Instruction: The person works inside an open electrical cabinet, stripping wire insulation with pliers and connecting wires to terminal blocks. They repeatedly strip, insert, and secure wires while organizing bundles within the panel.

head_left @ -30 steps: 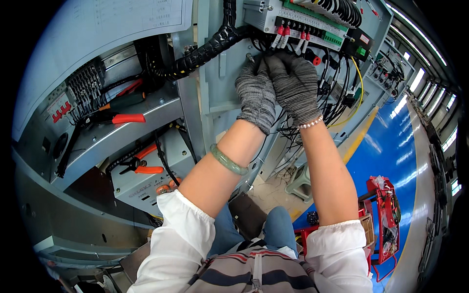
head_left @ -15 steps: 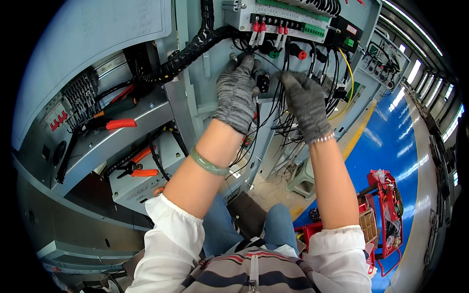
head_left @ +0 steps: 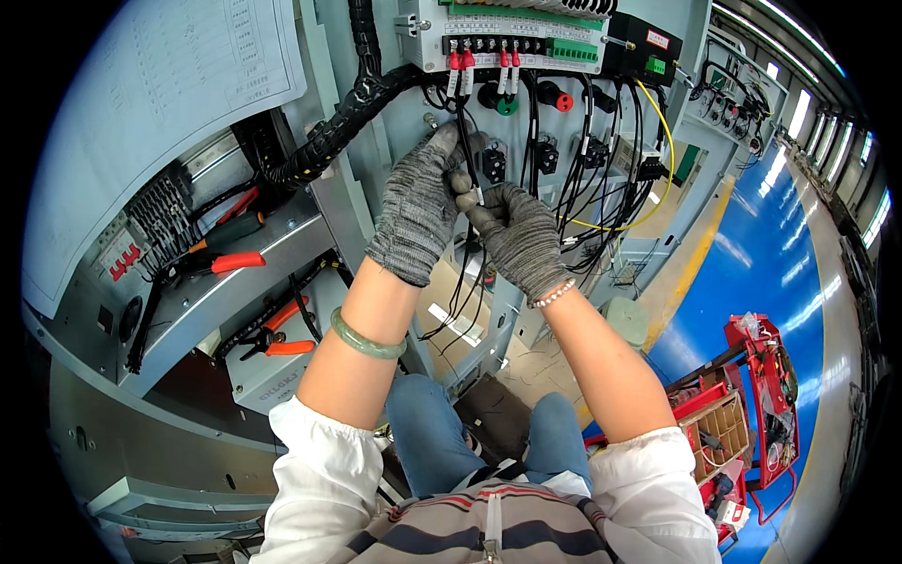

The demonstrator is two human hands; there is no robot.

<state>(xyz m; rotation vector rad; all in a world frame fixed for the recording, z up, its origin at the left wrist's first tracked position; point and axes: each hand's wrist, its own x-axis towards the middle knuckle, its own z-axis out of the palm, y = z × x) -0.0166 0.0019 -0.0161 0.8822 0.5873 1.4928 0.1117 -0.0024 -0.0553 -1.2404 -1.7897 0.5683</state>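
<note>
Both my hands wear grey knitted gloves and meet below a terminal box [head_left: 512,42] with red-sleeved wire ends along its lower edge. My left hand [head_left: 421,209] is closed around thin black wires [head_left: 462,127] that hang from the box. Close against it, my right hand [head_left: 519,233] pinches a black wire by a small white marker sleeve [head_left: 480,196]. The fingertips of both hands almost touch. Loose wire ends dangle beneath them. Small black switch blocks [head_left: 548,155] sit on the panel just right of my hands, and green and red round knobs [head_left: 554,97] stand above.
A thick wrapped cable harness [head_left: 362,103] bends across the upper left. Red-handled pliers [head_left: 235,262] rest on a metal ledge, with orange-handled cutters [head_left: 287,348] on a box below. A yellow wire [head_left: 673,141] loops at right. A red tool cart [head_left: 775,404] stands on the blue floor.
My right hand has come left and down from the wires at right, up to my left hand, and now pinches a wire there. My left hand stays near the same wires. The view has shifted slightly.
</note>
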